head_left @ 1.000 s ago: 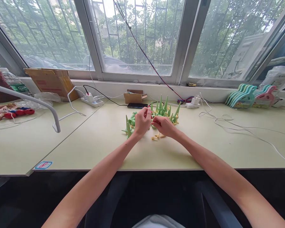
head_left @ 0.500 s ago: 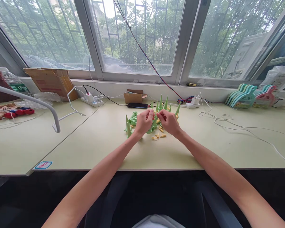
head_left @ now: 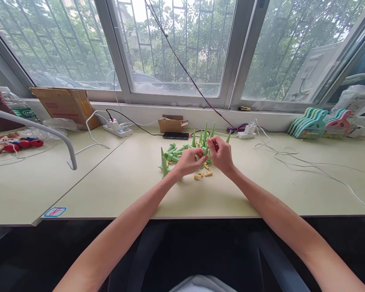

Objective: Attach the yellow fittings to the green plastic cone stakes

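Note:
My left hand (head_left: 190,161) is closed, thumb and fingers around a green plastic spike (head_left: 205,151) that shows between my two hands. My right hand (head_left: 221,155) is pinched close by, its fingertips near the top of that spike; whatever small piece they hold is hidden. Several green spikes (head_left: 205,134) stand upright behind my hands. More green plastic pieces (head_left: 173,153) lie in a heap to the left, beside an upright green spike (head_left: 164,165). Small yellow plastic pieces (head_left: 201,174) lie on the table just in front of my hands.
A black phone (head_left: 175,136) lies behind the pile, before a small cardboard box (head_left: 171,123). White cables (head_left: 292,153) run over the table (head_left: 261,186) at right, near teal hangers (head_left: 308,123). A power strip (head_left: 118,130) and a grey curved tube (head_left: 48,129) are at left.
My left hand has turned and lowered, bringing a green spike into view between the hands. My right hand has shifted slightly right and raised its fingertips.

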The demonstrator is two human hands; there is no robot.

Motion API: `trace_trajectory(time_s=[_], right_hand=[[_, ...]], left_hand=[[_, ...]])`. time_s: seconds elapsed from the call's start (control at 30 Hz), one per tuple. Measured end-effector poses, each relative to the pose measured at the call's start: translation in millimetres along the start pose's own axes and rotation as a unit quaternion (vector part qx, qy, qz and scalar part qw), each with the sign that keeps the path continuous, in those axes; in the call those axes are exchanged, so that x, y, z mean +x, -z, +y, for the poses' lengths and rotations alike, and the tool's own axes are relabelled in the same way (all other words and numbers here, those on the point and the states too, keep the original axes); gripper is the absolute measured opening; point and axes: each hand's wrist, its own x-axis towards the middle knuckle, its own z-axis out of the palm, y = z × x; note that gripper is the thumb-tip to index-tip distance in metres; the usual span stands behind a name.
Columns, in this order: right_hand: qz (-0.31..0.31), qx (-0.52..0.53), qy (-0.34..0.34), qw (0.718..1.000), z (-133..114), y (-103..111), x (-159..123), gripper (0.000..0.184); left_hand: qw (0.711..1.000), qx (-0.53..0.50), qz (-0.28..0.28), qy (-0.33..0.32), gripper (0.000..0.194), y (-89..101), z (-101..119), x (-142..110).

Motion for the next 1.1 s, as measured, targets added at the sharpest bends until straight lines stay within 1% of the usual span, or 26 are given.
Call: trace_trajectory(time_s=[0.1, 0.23, 0.43, 0.5, 0.6, 0.67, 0.77, 0.87, 1.0, 1.1], right_hand=[[0.003, 0.004, -0.006, 1.0, 0, 0, 0, 0.034], [-0.003, 0.021, -0.008, 1.0, -2, 0, 0, 0.033], [-0.053, 0.029, -0.022, 0.998, -5, 0, -1, 0.035], [-0.056, 0.024, -0.021, 0.998, -4, 0, -1, 0.036], [-0.054, -0.009, -0.016, 0.998, -2, -2, 0, 0.037], [-0.06, -0.039, -0.006, 0.997, 1, -4, 0, 0.036], [-0.094, -0.074, 0.007, 0.993, 6, -5, 1, 0.035], [-0.154, -0.096, 0.009, 0.983, 8, -5, 0, 0.033], [-0.235, -0.127, 0.002, 0.964, 8, -1, 0, 0.025], [-0.266, -0.162, 0.008, 0.95, 9, 1, 0, 0.025]], left_hand=[[1.0, 0.012, -0.004, -0.004, 0.034, -0.6, -2, 1], [0.999, -0.028, -0.003, 0.021, 0.035, -0.6, -3, 2], [0.991, -0.112, -0.024, 0.07, 0.036, 3.2, -1, 0], [0.991, -0.113, -0.005, 0.077, 0.039, 3.7, 0, 1], [0.993, -0.079, 0.063, 0.063, 0.043, 3.1, -1, 2], [0.991, -0.054, 0.107, 0.054, 0.042, 2.5, -2, 3], [0.987, -0.027, 0.15, 0.053, 0.038, 2.4, -3, 5], [0.984, -0.01, 0.171, 0.055, 0.035, 2.8, -3, 5], [0.982, -0.008, 0.181, 0.058, 0.027, 2.3, -4, 6], [0.982, -0.015, 0.181, 0.054, 0.021, 1.0, -7, 6]])
